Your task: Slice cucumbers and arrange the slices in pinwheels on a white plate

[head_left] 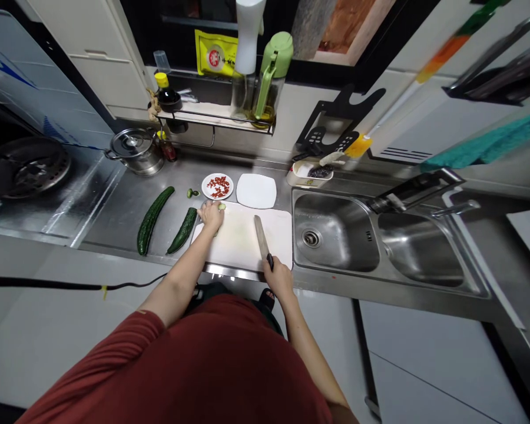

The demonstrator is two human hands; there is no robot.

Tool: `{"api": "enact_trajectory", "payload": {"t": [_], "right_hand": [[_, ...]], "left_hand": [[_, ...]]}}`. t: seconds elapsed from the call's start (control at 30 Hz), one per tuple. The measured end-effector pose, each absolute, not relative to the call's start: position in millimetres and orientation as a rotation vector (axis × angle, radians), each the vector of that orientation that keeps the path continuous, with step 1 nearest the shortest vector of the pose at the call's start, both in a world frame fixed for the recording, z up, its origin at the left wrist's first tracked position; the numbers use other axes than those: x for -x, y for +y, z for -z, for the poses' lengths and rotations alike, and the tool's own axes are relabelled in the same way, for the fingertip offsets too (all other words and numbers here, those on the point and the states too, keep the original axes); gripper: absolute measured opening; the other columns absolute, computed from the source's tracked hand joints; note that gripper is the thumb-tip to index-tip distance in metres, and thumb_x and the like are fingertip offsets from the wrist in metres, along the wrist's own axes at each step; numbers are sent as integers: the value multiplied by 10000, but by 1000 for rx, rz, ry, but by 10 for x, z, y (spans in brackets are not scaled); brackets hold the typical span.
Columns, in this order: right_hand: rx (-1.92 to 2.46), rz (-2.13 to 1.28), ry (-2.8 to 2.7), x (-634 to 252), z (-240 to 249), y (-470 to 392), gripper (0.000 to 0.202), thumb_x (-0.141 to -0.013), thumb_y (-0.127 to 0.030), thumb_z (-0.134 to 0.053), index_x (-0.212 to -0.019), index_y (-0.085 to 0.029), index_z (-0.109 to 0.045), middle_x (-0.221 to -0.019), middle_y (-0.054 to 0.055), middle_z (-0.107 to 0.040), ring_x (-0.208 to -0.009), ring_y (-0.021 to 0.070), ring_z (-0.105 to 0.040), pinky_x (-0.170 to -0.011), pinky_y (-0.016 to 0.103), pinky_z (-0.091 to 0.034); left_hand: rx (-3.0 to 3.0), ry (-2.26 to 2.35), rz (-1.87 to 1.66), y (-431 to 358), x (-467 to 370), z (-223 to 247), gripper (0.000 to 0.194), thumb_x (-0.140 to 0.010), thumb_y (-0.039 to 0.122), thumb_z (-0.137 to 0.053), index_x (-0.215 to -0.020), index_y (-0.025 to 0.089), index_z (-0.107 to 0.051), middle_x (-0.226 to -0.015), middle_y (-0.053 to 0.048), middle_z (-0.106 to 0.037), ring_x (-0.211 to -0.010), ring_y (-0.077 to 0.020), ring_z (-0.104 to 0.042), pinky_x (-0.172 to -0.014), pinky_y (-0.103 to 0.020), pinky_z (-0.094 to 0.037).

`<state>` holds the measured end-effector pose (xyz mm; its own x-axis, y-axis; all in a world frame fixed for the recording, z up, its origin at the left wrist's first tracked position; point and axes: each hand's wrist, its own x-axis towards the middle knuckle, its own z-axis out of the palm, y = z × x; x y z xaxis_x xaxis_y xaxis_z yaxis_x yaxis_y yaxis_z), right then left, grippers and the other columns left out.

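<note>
My left hand (211,216) is closed over a piece of cucumber (222,206) at the left end of the white cutting board (238,250). Most of that piece is hidden under the fingers. In my right hand (279,280) is the black handle of a knife (261,234), its blade over the board and pointing away from me. Left of the board lie a shorter cut cucumber (183,231) and a whole cucumber (153,222). Small cucumber ends (193,192) lie behind the shorter one.
Behind the board stand a round plate (208,189) with chopped red bits and a white squarish plate (256,191). A steel double sink (335,250) adjoins on the right. A lidded pot (136,153) stands back left, below a shelf (221,118) with bottles.
</note>
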<state>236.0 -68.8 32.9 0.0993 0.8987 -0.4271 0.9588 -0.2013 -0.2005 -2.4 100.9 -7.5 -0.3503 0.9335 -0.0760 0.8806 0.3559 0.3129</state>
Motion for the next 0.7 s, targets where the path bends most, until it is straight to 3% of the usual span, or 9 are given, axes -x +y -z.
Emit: {"api": "enact_trajectory", "payload": {"t": [0.3,0.53,0.7], "right_hand": [[-2220,698,1910,-2369,-299,-710,472,-995,-488,-264,-1138,-169,-582,-980,132,-697,-922,237,-652,-765,299,-396],[-2232,683,1934,-2374,-290,-726,461,-993,-482,-268,-1124,-176,-586,-959,127,-699,-905,245,-655,-746,298,-398],[-2238,702,1918,-2373,-298,-738,458,-989,-487,-281,-1127,-177,-588,-966,122,-698,-909,235,-652,-752,291,-395]], "left_hand": [[-1605,2331,-372,1082,61,55,204,-844,195,-491,-981,263,-625,-1042,-64,-668,-1057,-255,-543,-890,-402,-318],[-1591,2321,-382,1102,88,111,319,-838,219,-511,-1119,278,-650,-1047,-87,-698,-1055,-270,-573,-898,-405,-326],[-1570,2289,-393,1160,102,141,315,-839,193,-495,-1069,271,-696,-1041,-93,-708,-1050,-265,-586,-907,-404,-332]]}}
